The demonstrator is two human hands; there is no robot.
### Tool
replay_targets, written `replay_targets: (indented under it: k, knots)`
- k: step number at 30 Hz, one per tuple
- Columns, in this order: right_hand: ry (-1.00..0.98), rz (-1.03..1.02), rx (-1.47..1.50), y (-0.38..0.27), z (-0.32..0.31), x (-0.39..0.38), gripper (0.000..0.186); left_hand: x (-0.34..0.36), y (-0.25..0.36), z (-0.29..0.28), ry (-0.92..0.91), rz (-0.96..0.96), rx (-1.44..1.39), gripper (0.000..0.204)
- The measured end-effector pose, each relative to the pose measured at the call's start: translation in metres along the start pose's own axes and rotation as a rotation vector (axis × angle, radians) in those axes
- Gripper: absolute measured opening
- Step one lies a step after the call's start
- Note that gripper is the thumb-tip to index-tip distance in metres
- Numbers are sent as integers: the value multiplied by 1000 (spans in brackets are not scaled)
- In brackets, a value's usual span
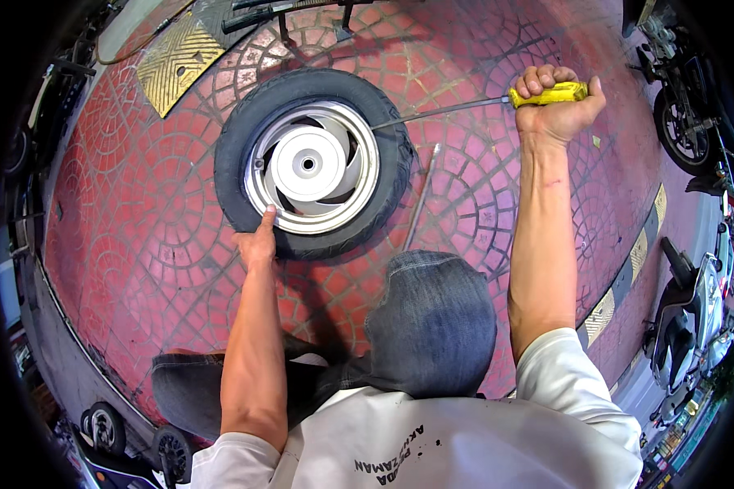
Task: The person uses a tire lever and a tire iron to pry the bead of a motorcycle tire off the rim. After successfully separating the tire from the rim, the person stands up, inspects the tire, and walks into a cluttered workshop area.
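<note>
One red patterned floor [139, 220] is spread out all around the wheel [322, 175], and up beyond the wheel's left side one yellow-and-grey ramp [175, 69] is set. The wheel itself, just one, is laid flat on the floor, black tyre [230, 183] outermost, silver rim [370, 167] within, one round hole shown at the centre.

Two arms are in play now! The right arm [546, 236] is stretched far out past the wheel's right side, inner wrist turned up, and by the right hand [554, 121] one yellow-handled tool [559, 95] is gripped, fingers curled snugly over the handle. The left arm [253, 350] is extended to the wheel's near left edge; there the left hand [257, 244] is braced, thumb laid toward the rim, the other fingers mostly hidden, so their spread cannot be told.

The tool's long shaft is aimed at the wheel, its tip brought to the rim's upper right. And one slim metal rod [422, 198] is seen on the floor, just right of the wheel.
</note>
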State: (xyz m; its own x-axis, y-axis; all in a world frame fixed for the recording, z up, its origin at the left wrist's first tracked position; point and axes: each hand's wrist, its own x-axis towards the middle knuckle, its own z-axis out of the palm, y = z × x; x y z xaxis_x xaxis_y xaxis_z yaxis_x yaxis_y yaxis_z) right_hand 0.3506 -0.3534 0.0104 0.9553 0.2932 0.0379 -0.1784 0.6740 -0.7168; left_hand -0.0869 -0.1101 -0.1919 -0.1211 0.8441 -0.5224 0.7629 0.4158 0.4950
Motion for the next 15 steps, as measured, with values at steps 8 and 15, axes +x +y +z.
replay_targets:
  k: [8, 15]
  knots:
    - [16, 30, 11, 5, -4, 14, 57, 10, -18, 4, -39, 43, -166, 102]
    - [-66, 4, -71, 19, 52, -9, 60, 15, -19, 6, -41, 34, -171, 104]
